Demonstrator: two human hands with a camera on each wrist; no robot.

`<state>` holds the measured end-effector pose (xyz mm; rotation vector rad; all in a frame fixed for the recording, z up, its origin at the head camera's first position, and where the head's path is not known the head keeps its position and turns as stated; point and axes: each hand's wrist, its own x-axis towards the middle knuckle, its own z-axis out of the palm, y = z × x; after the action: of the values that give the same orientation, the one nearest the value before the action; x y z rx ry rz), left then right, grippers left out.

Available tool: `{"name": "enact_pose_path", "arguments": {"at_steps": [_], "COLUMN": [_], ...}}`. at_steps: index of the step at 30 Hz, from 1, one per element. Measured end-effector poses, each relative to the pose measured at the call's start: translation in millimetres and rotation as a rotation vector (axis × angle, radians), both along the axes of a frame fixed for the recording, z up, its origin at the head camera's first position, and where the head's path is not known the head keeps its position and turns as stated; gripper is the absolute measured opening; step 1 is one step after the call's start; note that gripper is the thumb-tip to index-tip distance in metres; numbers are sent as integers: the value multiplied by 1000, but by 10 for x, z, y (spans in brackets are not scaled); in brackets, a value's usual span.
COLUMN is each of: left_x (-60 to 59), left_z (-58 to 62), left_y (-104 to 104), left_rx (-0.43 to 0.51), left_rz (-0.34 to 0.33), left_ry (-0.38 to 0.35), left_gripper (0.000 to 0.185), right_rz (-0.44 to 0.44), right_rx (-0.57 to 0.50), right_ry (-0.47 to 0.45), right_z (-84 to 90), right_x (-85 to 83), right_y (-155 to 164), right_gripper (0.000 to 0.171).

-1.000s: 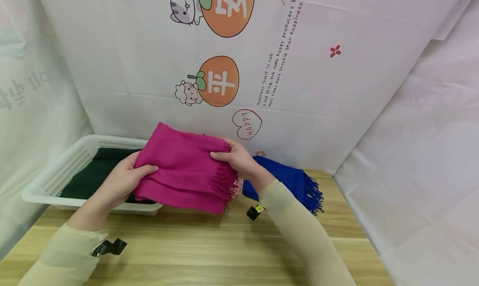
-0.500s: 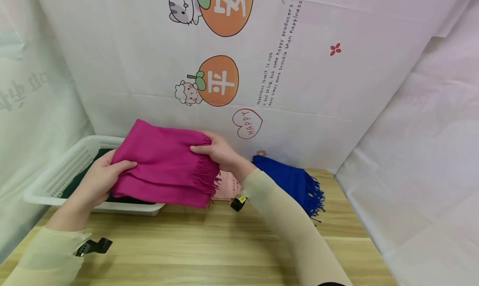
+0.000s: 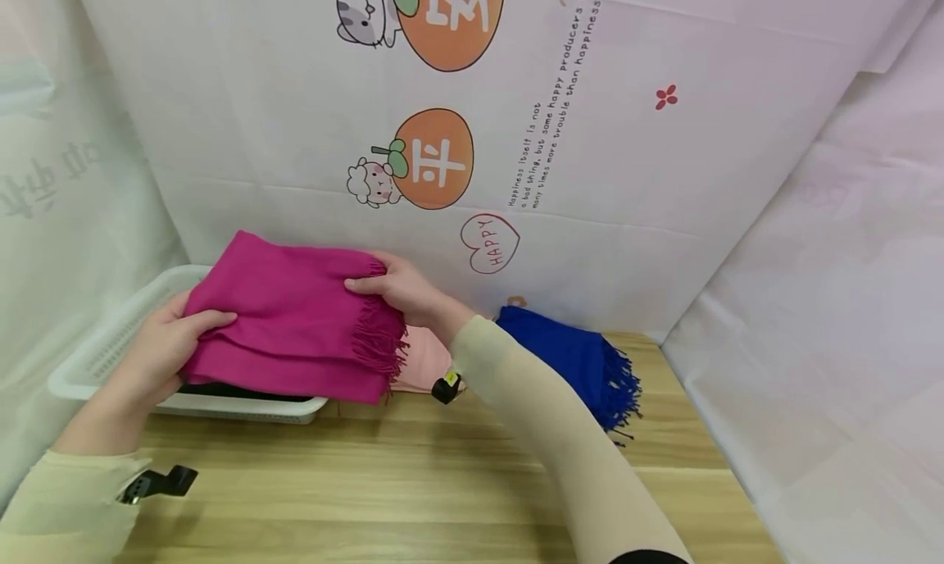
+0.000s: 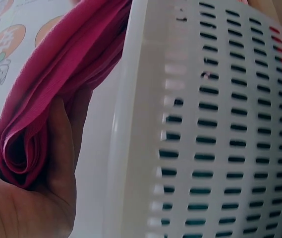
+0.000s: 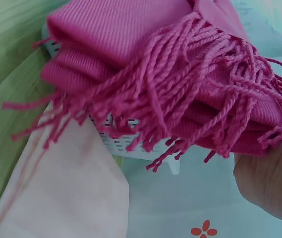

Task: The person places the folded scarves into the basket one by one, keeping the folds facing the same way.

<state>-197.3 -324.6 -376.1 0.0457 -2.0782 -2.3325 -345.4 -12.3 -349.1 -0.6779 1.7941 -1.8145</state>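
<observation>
1. The folded magenta scarf (image 3: 288, 326) is held above the white slotted basket (image 3: 103, 355), covering most of it.
2. The left hand (image 3: 158, 351) grasps its 9 o'clock edge; the right hand (image 3: 394, 289) pinches the fringed 3 o'clock end.
3. Inside the basket, a dark green cloth (image 3: 236, 392) shows beneath the scarf.
4. A pink scarf (image 3: 420, 359) lies at 3 o'clock of the basket, and a blue scarf (image 3: 575, 355) further out, both on the wooden table (image 3: 413, 482).
</observation>
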Motion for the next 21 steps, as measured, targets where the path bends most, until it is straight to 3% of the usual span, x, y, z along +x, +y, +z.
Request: {"name": "enact_pose_path", "arguments": {"at_steps": [5,10,21], "left_x": [23,56,102], "left_z": [9,-1,-46], "left_y": [-93,-193,-377], "left_rx": [13,36,67], "left_rz": [-4,48,88], "left_ry": [11,-9,-1], "left_gripper": [15,22,26], "right_rz": [12,22,30], "right_rx": [7,-6,-55], "right_ry": [-15,-18,-66], "right_z": [29,19,-102], "right_x": [2,15,32], "right_y": [-110,-237,-488], "right_gripper": [43,45,44]}}
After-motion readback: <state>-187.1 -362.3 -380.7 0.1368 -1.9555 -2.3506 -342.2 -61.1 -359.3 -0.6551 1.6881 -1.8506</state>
